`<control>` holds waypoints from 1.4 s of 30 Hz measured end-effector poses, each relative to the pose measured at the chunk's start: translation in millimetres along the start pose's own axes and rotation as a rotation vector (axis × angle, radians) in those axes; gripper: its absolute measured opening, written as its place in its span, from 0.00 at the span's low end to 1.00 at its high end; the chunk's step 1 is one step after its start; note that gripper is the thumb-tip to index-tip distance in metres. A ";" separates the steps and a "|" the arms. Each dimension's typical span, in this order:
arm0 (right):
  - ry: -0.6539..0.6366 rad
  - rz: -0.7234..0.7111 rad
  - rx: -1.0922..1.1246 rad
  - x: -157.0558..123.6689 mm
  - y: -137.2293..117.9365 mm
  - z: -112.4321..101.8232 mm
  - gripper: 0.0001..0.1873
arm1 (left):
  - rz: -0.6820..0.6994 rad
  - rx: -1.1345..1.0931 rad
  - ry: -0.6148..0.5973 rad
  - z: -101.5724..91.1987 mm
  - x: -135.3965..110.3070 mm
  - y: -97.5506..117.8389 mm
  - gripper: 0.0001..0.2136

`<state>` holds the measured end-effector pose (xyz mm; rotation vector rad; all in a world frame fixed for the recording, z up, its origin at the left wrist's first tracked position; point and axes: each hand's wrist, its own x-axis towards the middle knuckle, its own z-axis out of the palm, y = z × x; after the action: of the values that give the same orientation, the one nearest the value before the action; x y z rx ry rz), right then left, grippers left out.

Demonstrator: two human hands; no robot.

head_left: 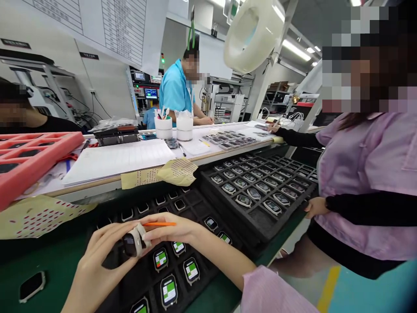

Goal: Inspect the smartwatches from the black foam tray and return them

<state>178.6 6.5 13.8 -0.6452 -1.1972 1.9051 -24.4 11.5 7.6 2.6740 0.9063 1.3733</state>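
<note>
My left hand (97,265) grips a small dark watch body (132,244) with a pale edge, held just above a black compartment tray (208,271). My right hand (171,230) pinches a thin orange stick (159,224) and its fingers touch the watch body's top. Below them the tray holds several watch bodies with lit green, white and red screens (168,290). Further compartments behind hold dark-screened ones (180,204).
A second black tray (257,224) full of watch bodies sits to the right; a person in a pink smock has a hand (314,208) on its edge. A raised shelf (97,184) carries papers, white cups, a pink foam tray (39,152). A person in blue stands behind.
</note>
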 end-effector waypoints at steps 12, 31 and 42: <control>0.038 -0.071 -0.052 -3.2 0.6 6.8 0.34 | 0.094 0.024 -0.003 5.8 -1.5 -0.4 0.18; 0.316 -0.675 -0.249 -30.9 -12.8 11.6 0.21 | -0.212 -0.237 -0.011 -3.3 2.6 28.0 0.20; 0.597 -0.962 -0.418 -52.9 -6.9 21.8 0.23 | -0.205 -0.347 -0.003 -3.2 1.6 42.9 0.21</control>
<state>194.7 -46.4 30.1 -0.6200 -1.1843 0.6071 -5.0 -24.3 21.7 2.2607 0.8260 1.3385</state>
